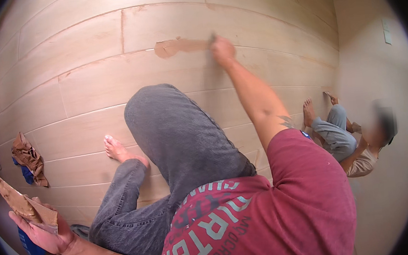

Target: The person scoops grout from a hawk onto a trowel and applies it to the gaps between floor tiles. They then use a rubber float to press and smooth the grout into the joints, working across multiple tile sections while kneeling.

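My left hand (45, 229) grips a brown board (18, 194) with tan paste on it, at the lower left. My right arm stretches out over the wood-look tiles (90, 103), and my right hand (222, 49) is closed on a small tool (213, 38), blurred and partly hidden by the fingers. A smear of tan paste (172, 47) runs along a tile joint just left of that hand. My bent leg in grey jeans (170, 130) lies below it, and my bare foot (116, 149) rests on the tiles.
Crumpled brown and blue cloths (30, 162) lie at the left. A co-worker (351, 143) in grey trousers sits low at the right beside a pale wall (368, 64), one hand near a tile joint. A white plate (386, 31) is on that wall.
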Demonstrator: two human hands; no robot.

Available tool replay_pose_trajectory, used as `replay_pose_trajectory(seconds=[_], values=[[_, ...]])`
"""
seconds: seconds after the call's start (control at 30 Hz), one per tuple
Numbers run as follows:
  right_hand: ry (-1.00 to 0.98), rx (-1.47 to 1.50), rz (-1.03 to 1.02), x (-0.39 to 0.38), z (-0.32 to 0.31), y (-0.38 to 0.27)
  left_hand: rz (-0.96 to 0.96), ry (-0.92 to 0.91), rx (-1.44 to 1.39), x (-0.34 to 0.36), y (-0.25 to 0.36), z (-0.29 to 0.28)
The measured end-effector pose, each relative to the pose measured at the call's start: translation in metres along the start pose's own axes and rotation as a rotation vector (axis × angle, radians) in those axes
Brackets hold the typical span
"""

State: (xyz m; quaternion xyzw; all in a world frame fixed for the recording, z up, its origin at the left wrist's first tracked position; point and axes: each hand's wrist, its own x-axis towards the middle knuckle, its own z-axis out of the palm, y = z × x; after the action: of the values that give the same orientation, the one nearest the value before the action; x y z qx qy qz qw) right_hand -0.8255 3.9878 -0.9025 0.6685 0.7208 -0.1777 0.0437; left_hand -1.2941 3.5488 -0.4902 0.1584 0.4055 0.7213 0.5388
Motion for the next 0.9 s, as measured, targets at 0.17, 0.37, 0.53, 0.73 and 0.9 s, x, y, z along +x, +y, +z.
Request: replay_pose_trajectory(seconds=[0.17, 0.37, 0.53, 0.73, 0.9], values=[[-0.152, 0.302, -0.014, -0.029, 0.041, -0.126, -0.072, 0.007, -0.047, -0.006, 0.011, -0.033], [-0.226, 0.136, -0.316, -0.083, 0.074, -0.218, 0.017, 0.046, 0.028, -0.004, 0.012, -0.04], [-0.594, 0.55, -0.194, -0.116, 0.049, -0.204, 0.026, 0.325, 0.184, 0.004, 0.009, 0.008], [-0.008, 0.018, -0.826, -0.074, 0.023, -0.151, 0.211, 0.458, 0.09, 0.015, -0.01, 0.041], [0.145, -0.196, -0.969, -0.073, 0.062, -0.182, 0.242, 0.573, 0.114, 0.02, -0.017, 0.052]])
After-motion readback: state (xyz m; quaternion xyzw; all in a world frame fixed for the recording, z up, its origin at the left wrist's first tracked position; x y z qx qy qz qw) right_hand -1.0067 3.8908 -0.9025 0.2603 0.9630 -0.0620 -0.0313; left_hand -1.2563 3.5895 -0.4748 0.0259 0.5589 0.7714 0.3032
